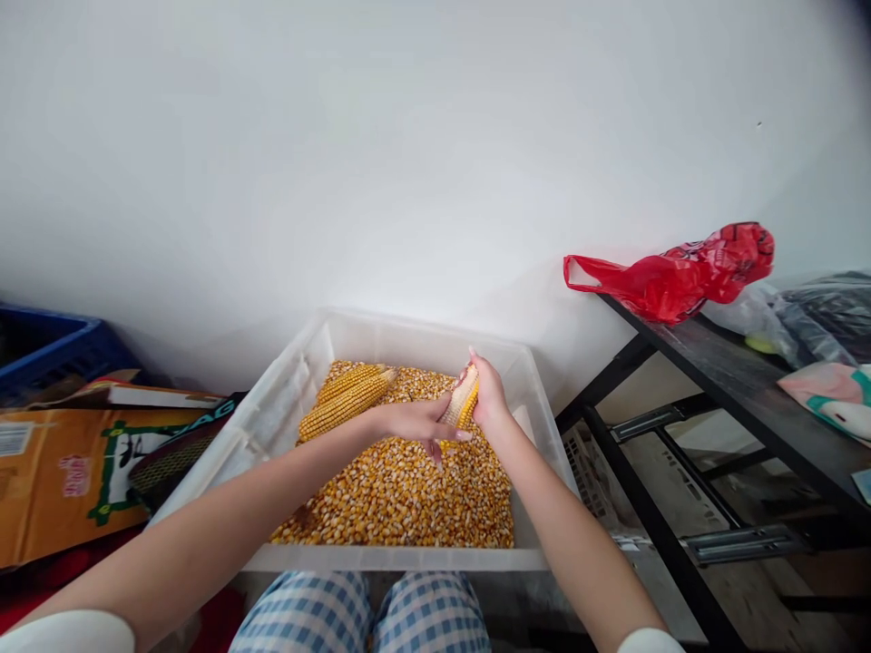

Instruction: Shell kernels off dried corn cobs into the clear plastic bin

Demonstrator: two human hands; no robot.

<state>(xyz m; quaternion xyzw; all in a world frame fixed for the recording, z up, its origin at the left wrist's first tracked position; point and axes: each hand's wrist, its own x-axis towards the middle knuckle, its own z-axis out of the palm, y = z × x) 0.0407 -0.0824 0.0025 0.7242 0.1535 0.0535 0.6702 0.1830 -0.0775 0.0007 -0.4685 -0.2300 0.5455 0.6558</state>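
A clear plastic bin (286, 399) sits in front of my knees, its floor covered with loose yellow corn kernels (408, 494). My right hand (487, 392) grips a partly shelled corn cob (464, 399) above the kernels. My left hand (418, 424) presses against the same cob from the left, thumb on its kernels. Two whole cobs (344, 399) lie at the bin's back left corner.
A dark table (748, 381) stands to the right, carrying a red plastic bag (680, 272) and other bags. A cardboard box (54, 472) and a blue crate (47, 345) lie at the left. A white wall is behind. My checked trouser legs (360, 612) are below the bin.
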